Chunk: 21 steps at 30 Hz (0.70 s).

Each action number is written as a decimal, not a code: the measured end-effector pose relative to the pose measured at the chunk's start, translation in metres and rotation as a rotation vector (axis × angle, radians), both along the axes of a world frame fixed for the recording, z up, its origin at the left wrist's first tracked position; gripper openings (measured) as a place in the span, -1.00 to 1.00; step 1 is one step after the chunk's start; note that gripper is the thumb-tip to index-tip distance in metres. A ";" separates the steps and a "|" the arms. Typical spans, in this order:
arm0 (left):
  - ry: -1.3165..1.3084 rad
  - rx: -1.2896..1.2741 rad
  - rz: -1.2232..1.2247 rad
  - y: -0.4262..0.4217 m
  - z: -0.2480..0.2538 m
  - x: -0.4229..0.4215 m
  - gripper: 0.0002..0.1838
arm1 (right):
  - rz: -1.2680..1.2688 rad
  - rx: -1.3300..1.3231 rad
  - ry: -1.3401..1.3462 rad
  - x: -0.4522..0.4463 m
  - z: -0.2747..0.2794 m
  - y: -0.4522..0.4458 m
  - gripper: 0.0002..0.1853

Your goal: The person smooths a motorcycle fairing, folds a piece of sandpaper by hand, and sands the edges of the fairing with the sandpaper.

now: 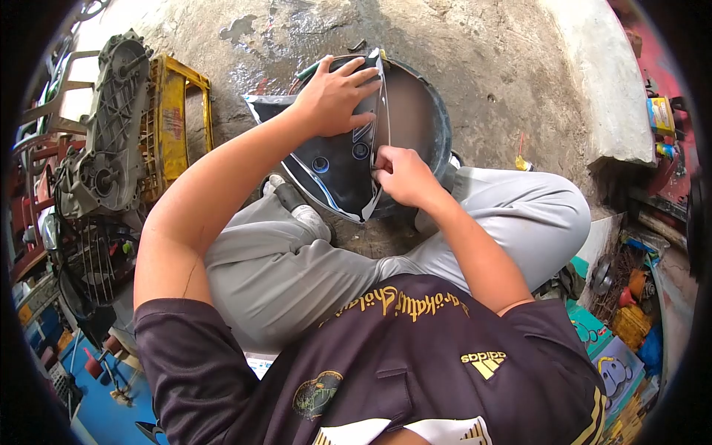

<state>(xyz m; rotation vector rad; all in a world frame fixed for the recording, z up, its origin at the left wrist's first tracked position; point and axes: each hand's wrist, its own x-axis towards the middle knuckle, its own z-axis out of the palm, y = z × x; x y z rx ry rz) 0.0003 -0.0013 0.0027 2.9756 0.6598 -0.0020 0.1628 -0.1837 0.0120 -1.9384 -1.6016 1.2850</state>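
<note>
A: Quick, nearest first?
B: Person's dark shirt (415, 356), yellow lettering on it. Then grey trousers (526, 204), knees bent and apart.
A: Right hand?
B: Right hand (403, 176), at the black panel (337, 165). Fingers curled, grip pinching the panel's right-hand edge. Fingertips partly hidden.
A: And where's the panel?
B: In front of the person, between the knees, lying across the left part of a round dark basin (443, 111). Roughly triangular, glossy, light along its edges, two round marks near the right hand.
A: Left hand?
B: Left hand (337, 96), farther out, palm down on the panel's upper part. Grip spread, fingers fanned, pressing on the surface, not wrapped around it.
A: Basin contents?
B: Brownish, blurred, can't tell.
A: Beyond that?
B: Rough concrete floor (493, 55), wet patch past the basin. Off left, a yellow crate (173, 111), with a grey metal casing (111, 122) just beside it. Off right, a pale concrete ledge (608, 89).
</note>
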 end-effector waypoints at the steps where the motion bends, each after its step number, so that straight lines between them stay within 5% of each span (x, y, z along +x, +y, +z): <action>1: -0.001 -0.003 0.002 0.000 0.001 0.000 -0.27 | 0.003 0.014 0.003 0.001 -0.001 0.002 -0.83; 5: -0.023 -0.004 0.002 -0.001 -0.002 -0.001 -0.27 | -0.198 0.168 0.034 -0.006 -0.002 0.004 -0.84; 11: -0.008 -0.007 -0.001 0.000 -0.001 0.000 -0.27 | 0.083 0.002 -0.040 0.000 -0.006 -0.002 -0.88; 15: -0.033 0.000 -0.006 -0.001 -0.003 -0.001 -0.27 | -0.155 0.186 -0.043 -0.004 -0.005 0.006 -0.83; 21: -0.012 -0.016 0.001 0.000 0.002 -0.001 -0.26 | -0.025 0.068 -0.012 -0.002 0.000 0.003 -0.87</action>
